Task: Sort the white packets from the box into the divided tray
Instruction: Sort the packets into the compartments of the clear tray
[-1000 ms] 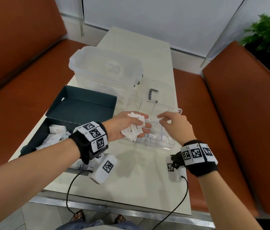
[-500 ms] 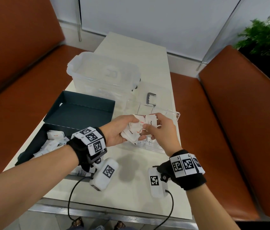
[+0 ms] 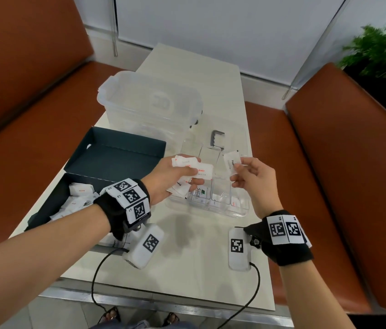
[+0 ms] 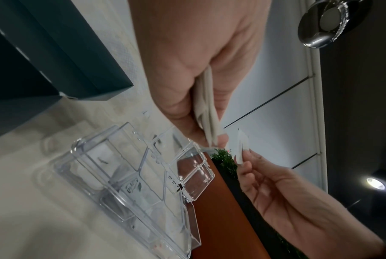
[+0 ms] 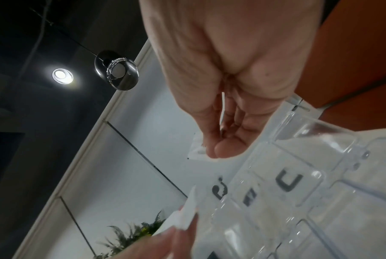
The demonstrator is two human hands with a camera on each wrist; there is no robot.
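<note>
The right hand (image 3: pixel 253 179) pinches one white packet (image 3: pixel 231 163) in its fingers, up over the clear divided tray (image 3: pixel 239 210); the left hand (image 3: pixel 170 181) holds a bunch of packets (image 3: pixel 193 170); next, I think, drop it into its matching slot.

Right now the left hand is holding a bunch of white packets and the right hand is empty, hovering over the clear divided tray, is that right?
Not quite. The right hand isn't empty: it pinches a single white packet between its fingertips, as the head view shows. The rest stands: the left hand holds a bunch of white packets, and the right hand is above the clear divided tray.
</note>
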